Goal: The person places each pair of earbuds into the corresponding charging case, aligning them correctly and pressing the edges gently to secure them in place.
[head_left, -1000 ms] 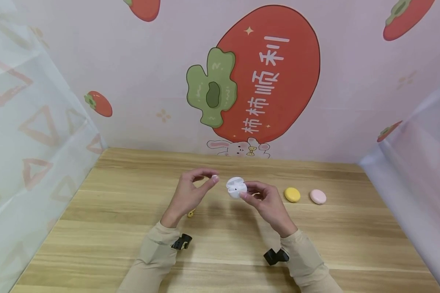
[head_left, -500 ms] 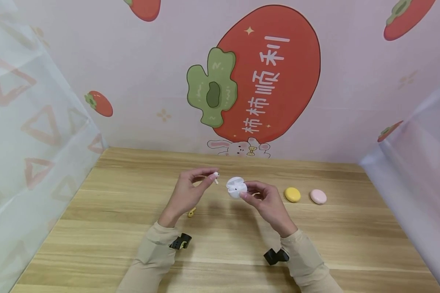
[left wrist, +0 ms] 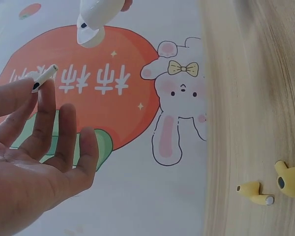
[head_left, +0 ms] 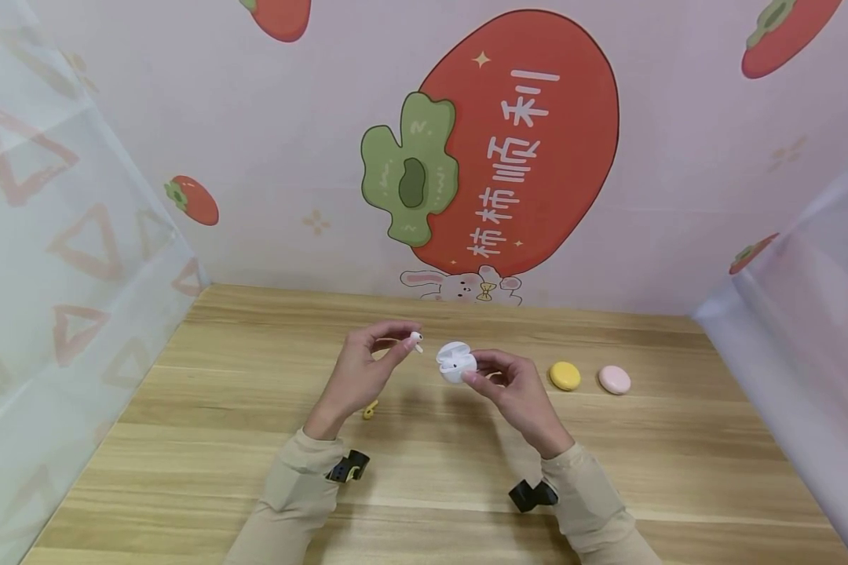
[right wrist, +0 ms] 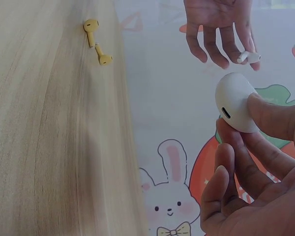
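My left hand [head_left: 362, 375] pinches a white earbud [left wrist: 45, 77] between thumb and index finger, its stem pointing out past the fingertips. Just to the right, my right hand [head_left: 516, 392] grips a round white charging case [head_left: 456, 364] above the table. The case's lid stands raised, and a dark spot shows inside. From the right wrist view, the closed underside of the case [right wrist: 235, 102] shows a dark charging slot. A small gap separates the earbud from the case. Two yellow earbuds [right wrist: 91, 33] lie on the table, partly behind my left hand in the head view.
A yellow round case [head_left: 564, 376] and a pink round case [head_left: 614, 380], both closed, sit on the wooden table [head_left: 678, 471] right of my right hand. A printed backdrop [head_left: 268, 235] rises behind the table's far edge, with light cloth sides left and right.
The white earbud has turned in my left fingers, so its stem now shows below the fingertips. My right hand and the open case stay almost still.
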Available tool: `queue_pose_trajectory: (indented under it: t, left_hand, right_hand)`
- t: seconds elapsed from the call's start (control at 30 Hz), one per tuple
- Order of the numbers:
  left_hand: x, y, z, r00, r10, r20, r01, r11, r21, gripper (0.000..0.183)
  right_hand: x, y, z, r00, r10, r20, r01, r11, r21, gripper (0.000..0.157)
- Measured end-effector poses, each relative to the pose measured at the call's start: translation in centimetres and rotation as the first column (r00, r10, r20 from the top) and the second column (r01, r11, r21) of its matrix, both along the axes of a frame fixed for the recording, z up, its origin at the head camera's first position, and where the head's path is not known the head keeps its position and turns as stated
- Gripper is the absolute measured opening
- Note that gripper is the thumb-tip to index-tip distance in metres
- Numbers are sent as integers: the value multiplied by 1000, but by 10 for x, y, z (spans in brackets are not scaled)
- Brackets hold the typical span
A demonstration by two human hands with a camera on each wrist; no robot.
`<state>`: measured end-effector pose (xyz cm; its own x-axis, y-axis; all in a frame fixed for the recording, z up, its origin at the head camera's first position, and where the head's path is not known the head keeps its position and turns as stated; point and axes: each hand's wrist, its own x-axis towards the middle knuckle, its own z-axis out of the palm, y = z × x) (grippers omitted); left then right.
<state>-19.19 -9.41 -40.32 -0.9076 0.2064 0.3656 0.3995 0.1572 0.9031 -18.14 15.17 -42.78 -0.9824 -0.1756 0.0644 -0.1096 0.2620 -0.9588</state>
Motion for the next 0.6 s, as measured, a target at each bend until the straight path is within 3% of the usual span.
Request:
queue_pose_trajectory:
  t: [0.6]
  left_hand:
    - [5, 4, 5, 1000, 0, -6, -1, 1000, -26, 13]
  right_hand:
    - [1, 0, 1, 1000, 3, -5, -3, 1000, 14, 30]
